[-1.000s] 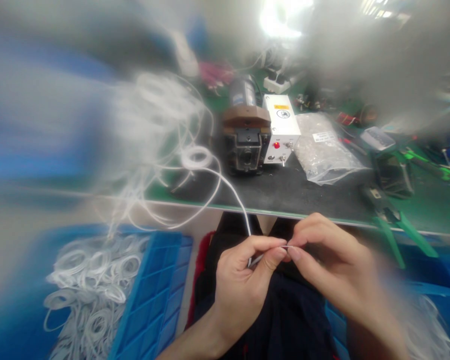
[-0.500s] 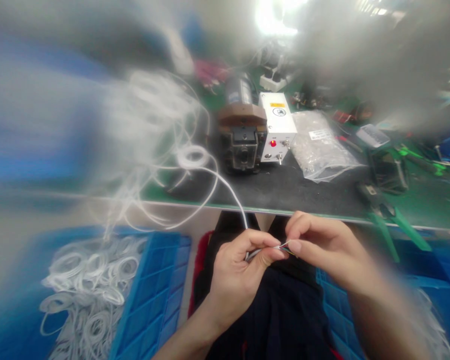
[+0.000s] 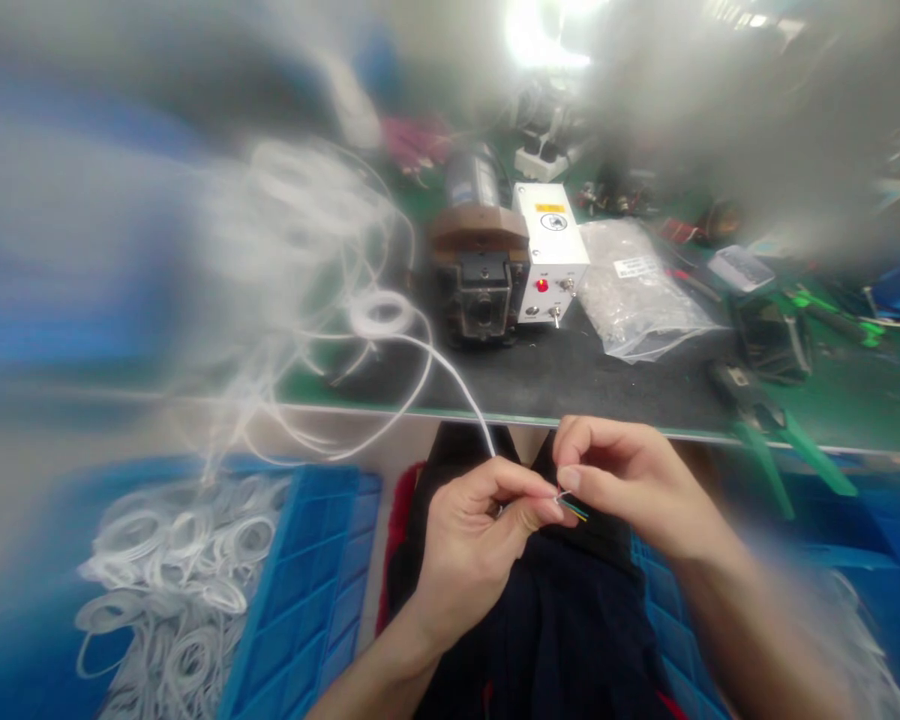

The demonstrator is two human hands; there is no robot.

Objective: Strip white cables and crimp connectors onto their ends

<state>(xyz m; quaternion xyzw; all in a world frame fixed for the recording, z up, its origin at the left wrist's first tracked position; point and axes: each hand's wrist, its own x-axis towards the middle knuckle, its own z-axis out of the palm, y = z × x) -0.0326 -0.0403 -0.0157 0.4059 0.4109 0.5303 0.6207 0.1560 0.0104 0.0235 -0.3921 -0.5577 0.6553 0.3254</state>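
Observation:
A white cable [image 3: 461, 383] runs from a small coil on the bench, over the edge, into my left hand [image 3: 487, 530]. Its thumb and forefinger pinch the cable close to its end. Thin coloured wires [image 3: 576, 512], yellow and green among them, fan out past those fingertips. My right hand [image 3: 622, 480] is closed in a pinch at the same end, with a thin whitish wire at its fingertips. The two hands almost touch, above my lap and in front of the bench edge.
Behind the hands stands a machine with a white control box [image 3: 551, 240]. Right of it lie a clear bag [image 3: 637, 290] and green-handled pliers [image 3: 769, 420] overhanging the edge. Coiled cables [image 3: 187, 580] fill a blue crate [image 3: 307, 560] at left. More cables heap on the bench.
My right hand has shifted slightly left, closer to my left fingertips. The yellow and green wires now show more plainly below it. My left hand keeps its pinch on the cable.

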